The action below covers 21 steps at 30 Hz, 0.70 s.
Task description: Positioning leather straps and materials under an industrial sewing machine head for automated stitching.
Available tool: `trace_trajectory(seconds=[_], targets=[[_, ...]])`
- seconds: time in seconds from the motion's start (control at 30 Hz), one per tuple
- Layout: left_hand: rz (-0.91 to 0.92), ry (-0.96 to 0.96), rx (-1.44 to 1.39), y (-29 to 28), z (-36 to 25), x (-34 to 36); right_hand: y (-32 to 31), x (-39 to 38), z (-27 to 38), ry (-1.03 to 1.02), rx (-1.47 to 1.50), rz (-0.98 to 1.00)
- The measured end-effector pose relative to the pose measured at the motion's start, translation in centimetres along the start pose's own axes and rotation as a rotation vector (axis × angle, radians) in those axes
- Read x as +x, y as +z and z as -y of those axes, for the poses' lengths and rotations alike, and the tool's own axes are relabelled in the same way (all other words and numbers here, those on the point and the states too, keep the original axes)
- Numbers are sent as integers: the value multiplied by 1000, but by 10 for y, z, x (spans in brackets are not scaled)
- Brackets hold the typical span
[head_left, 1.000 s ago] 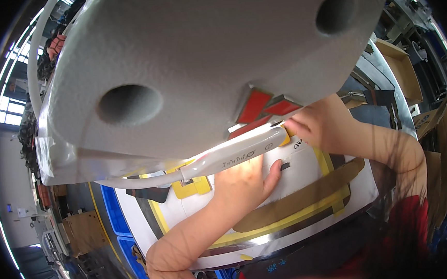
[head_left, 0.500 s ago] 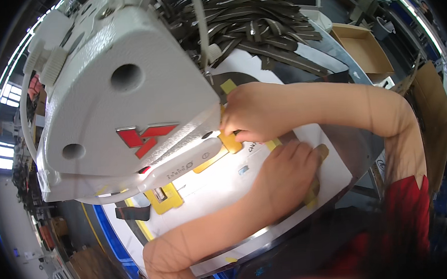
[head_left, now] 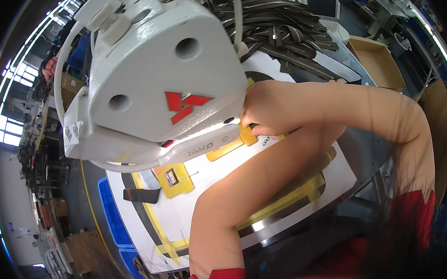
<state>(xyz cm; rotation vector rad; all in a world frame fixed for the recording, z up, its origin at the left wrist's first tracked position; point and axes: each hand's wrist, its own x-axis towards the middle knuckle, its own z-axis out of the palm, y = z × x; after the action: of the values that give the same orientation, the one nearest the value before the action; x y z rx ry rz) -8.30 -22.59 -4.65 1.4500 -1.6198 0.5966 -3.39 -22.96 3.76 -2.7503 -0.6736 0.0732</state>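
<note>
My right hand [head_left: 263,111] is curled round a yellow piece [head_left: 246,134] beside the white sewing machine head [head_left: 141,78], just right of its lamp bar [head_left: 203,146]. My left hand [head_left: 330,131] is reached across to the right, mostly hidden under my right forearm, so what it holds cannot be seen. Below the machine lie white template boards [head_left: 340,173] with yellow tape and a second yellow frame with a window [head_left: 182,184]. A short dark strap [head_left: 140,196] rests at that frame's left.
A heap of dark zipper strips [head_left: 288,31] lies behind the machine. An open cardboard box [head_left: 376,61] stands at the back right, larger cardboard [head_left: 440,124] farther forward. Blue bins [head_left: 112,214] are left of the work surface. Pale hoses run around the machine.
The view has shifted, revealing the machine's top and zipper heap. My left arm has swept rightward and away, under my right forearm. My right hand stays at the yellow piece by the machine.
</note>
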Motion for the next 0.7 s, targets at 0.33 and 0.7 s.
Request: trace_trajectory(seconds=[0.33,0.7], targets=[[269,-30,-12,-13,-5,-10,-16,-1,16,129,-38,124],[354,-17,-99,-28,-8,-8,-22,1,19,127,-31,163]])
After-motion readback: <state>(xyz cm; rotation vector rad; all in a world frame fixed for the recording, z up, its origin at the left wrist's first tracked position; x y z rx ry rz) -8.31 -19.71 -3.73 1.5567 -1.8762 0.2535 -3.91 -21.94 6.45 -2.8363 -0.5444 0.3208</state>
